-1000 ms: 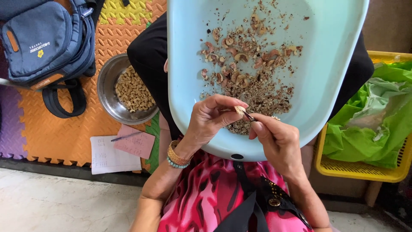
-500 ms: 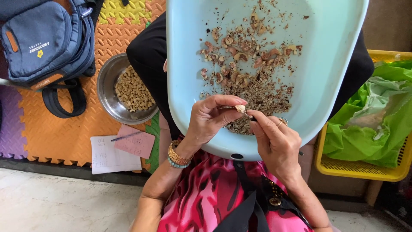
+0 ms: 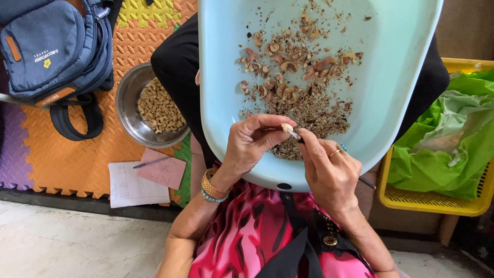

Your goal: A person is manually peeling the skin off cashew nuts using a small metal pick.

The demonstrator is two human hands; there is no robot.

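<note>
Since the earlier frame our left hand (image 3: 252, 144) has kept its pinch on the small pale cashew kernel (image 3: 286, 127), thumb slightly shifted. Our right hand (image 3: 327, 170) is pressed together around a thin dark metal pick (image 3: 366, 182), tip touching the kernel, above the pale blue plastic tray (image 3: 401, 92) of brown shell scraps. Left sits a steel bowl (image 3: 126, 110) of peeled kernels.

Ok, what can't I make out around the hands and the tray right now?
- Nut: mostly covered by left-hand fingers, head view.
- Thin tool: only its tip and far end show; the right hand hides the rest.
- Blue tray: top cut off by the frame edge.
- Paper sheets: writing too small.
</note>
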